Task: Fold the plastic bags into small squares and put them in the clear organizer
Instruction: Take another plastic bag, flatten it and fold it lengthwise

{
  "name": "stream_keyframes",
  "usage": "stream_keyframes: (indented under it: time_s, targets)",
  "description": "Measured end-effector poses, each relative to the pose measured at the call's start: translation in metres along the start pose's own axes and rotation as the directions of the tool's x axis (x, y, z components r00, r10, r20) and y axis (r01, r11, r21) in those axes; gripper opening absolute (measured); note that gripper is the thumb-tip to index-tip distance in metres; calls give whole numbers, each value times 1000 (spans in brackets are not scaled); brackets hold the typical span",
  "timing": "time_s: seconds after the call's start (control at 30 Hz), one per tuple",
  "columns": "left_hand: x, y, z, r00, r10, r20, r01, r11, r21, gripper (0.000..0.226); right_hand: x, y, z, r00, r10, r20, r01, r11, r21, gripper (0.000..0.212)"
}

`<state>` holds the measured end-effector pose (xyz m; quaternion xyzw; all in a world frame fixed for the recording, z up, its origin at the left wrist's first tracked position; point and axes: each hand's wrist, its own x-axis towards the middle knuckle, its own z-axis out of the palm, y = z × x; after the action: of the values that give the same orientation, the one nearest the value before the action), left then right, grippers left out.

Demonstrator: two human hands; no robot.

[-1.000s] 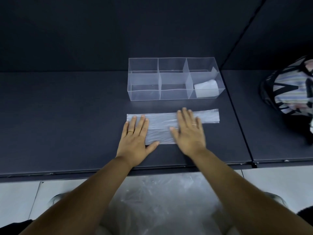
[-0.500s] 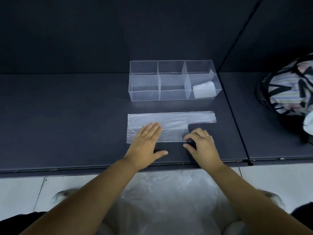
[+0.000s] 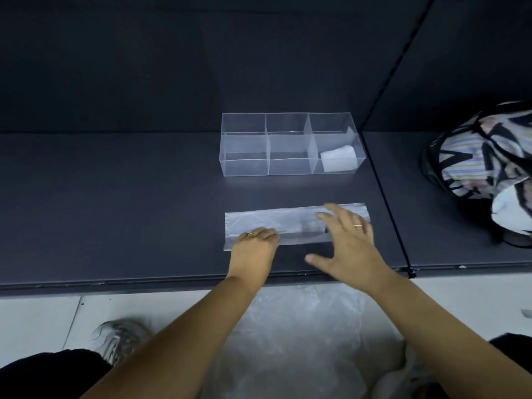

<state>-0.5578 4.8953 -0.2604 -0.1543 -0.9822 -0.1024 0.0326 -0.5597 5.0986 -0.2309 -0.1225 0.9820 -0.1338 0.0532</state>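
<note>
Curling its fingers onto the near edge, the left hand (image 3: pixel 253 250) grips the flattened plastic bag (image 3: pixel 270 223), a long strip on the dark table (image 3: pixel 115 211) (just in front of the clear organizer (image 3: pixel 244 165)). The right hand (image 3: pixel 349 246), fingers spread, covers the strip's right part. Behind it, a folded bag (image 3: pixel 338 159) sits in the organizer's right-end compartment.

Dim, cool light; the dark shelf (image 3: pixel 115 211) is murky, the pale floor (image 3: pixel 34 315) at 6 o'clock brightest. Motion blur smears the right hand (image 3: pixel 348 243) and the shoe (image 3: pixel 115 338) at 7 o'clock.
</note>
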Motion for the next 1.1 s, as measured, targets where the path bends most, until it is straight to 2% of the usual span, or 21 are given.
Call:
stream_keyframes:
  time_s: [0.03,0.07,0.1,0.17,0.23,0.3,0.37,0.47,0.57,0.63,0.77,0.83,0.87,0.93,0.97,1.0,1.03,1.1]
  targets:
    - [-2,3,-1,1000,-9,15,9,1000,9,28,-2,-8,6,997,-76,30,78,996,-54,88]
    - [-3,5,-2,999,-9,42,9,1000,19,20,-3,-16,13,988,-137,67,143,985,-95,92]
    - [-4,7,-3,996,-17,90,15,1000,24,13,-3,-23,22,982,-164,92,175,977,-120,86]
    - [-7,4,-2,991,-22,130,20,1000,17,17,2,-26,36,989,-142,34,145,986,-77,53]
    - [-12,-5,-7,991,-52,123,54,998,-13,16,8,-16,40,997,-13,-82,27,984,174,18]
    - [-17,-24,-12,986,-129,108,147,975,-170,18,13,-1,33,987,157,-44,-116,864,490,8]
    - [-20,-48,-17,956,-225,191,284,878,-386,28,16,13,22,961,266,76,-255,745,617,19]
    - [-18,-79,-21,878,-367,308,479,655,-584,20,23,21,17,916,367,160,-373,639,672,30]
    - [-12,-88,-16,778,-494,388,613,462,-641,18,35,18,22,880,450,151,-431,621,655,29]
    - [-6,-88,-12,736,-559,383,645,406,-648,19,43,13,26,852,510,121,-468,637,613,31]
    - [-2,-76,-11,683,-687,249,689,492,-532,25,53,6,28,803,587,101,-552,670,496,34]
    - [-5,-63,-11,672,-738,59,680,584,-444,14,57,4,28,787,608,107,-579,666,470,35]
    - [-6,-54,-11,698,-712,-79,636,667,-389,13,57,4,28,783,612,110,-584,664,466,35]
    - [-6,-31,-6,825,-505,-254,432,853,-292,26,58,3,29,784,611,107,-584,668,461,35]
    - [-7,-21,0,897,-353,-267,286,923,-259,32,58,4,30,781,615,110,-590,667,456,36]
    - [-8,-11,6,955,-222,-196,173,955,-242,39,58,4,29,776,620,114,-597,664,450,36]
    - [-9,-4,13,986,-153,-70,134,966,-223,47,58,3,28,772,625,119,-605,662,443,36]
    - [-13,-3,28,972,-160,173,179,979,-97,63,58,-2,26,761,643,84,-616,677,404,30]
